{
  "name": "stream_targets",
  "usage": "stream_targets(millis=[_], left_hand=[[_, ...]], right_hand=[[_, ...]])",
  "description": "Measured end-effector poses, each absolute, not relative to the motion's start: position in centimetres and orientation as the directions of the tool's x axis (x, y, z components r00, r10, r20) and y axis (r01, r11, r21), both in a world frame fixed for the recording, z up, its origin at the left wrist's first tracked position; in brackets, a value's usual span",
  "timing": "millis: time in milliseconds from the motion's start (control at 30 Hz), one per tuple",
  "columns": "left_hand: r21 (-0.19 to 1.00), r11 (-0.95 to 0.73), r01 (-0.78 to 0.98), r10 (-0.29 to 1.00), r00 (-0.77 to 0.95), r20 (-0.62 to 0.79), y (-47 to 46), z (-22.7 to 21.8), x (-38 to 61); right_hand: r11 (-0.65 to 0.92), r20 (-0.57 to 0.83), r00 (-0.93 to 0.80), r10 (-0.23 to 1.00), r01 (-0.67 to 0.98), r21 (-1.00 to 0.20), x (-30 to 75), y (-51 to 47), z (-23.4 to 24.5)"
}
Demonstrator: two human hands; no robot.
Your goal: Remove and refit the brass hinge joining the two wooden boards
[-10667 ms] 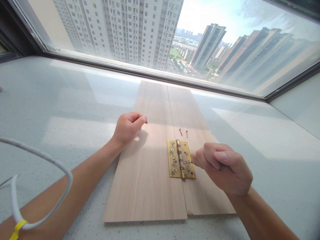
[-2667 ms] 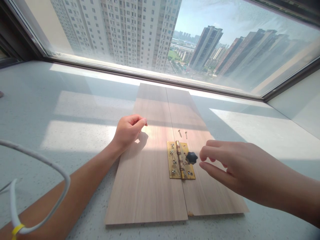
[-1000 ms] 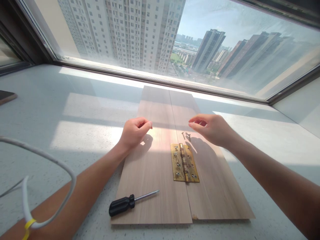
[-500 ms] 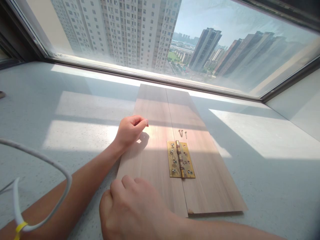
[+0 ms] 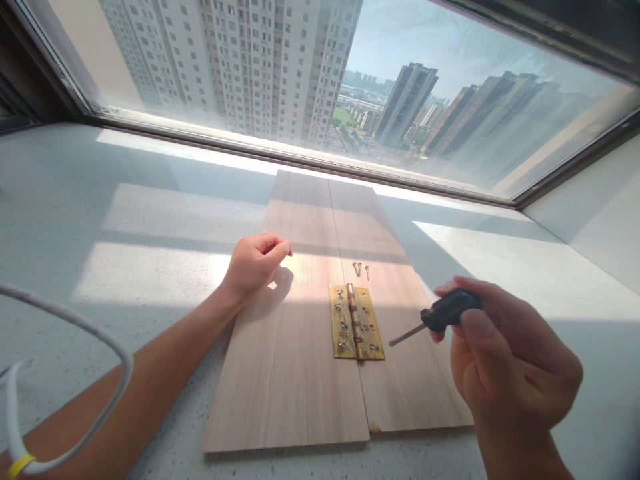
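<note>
My right hand (image 5: 510, 353) grips the black handle of a short screwdriver (image 5: 453, 310), its metal tip pointing left toward the hinge without touching it. A brass hinge (image 5: 343, 327) lies open across the seam between two wooden boards (image 5: 285, 393). Screws sit in its left leaf and in the bottom right hole; the other right holes look unfilled. Three loose screws (image 5: 359, 269) rest on the right board just beyond the hinge. Over the left board's edge my left hand (image 5: 257, 263) is closed, fingers curled; whatever it may hold is hidden.
The boards lie on a speckled white sill (image 5: 145, 267) below a large window (image 5: 280, 80) with a dark frame. A white cable (image 5: 107, 333) with a yellow band loops at the lower left. The right board has a chipped near corner.
My right hand has swung from the lower middle to the right side, and the screwdriver now shows in it. My left hand stays over the left board.
</note>
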State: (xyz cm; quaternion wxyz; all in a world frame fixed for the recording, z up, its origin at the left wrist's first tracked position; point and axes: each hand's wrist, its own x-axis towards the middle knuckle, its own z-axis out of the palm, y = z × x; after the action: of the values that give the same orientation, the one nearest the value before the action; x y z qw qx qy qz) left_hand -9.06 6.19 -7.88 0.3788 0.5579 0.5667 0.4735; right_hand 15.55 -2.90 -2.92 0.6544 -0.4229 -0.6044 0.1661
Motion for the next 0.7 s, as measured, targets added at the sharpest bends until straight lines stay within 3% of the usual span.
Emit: stream_targets(millis=[200, 700], left_hand=[[0.960, -0.057, 0.275, 0.991, -0.101, 0.087, 5.9, -7.5, -8.8], [0.962, -0.042, 0.269, 0.988, -0.130, 0.080, 5.6, -6.9, -8.4]], right_hand=[[0.625, 0.646, -0.099, 0.757, 0.401, -0.670, 17.2, -3.4, -4.4], [0.717, 0.667, -0.289, 0.687, 0.419, -0.557, 18.6, -3.2, -4.2]])
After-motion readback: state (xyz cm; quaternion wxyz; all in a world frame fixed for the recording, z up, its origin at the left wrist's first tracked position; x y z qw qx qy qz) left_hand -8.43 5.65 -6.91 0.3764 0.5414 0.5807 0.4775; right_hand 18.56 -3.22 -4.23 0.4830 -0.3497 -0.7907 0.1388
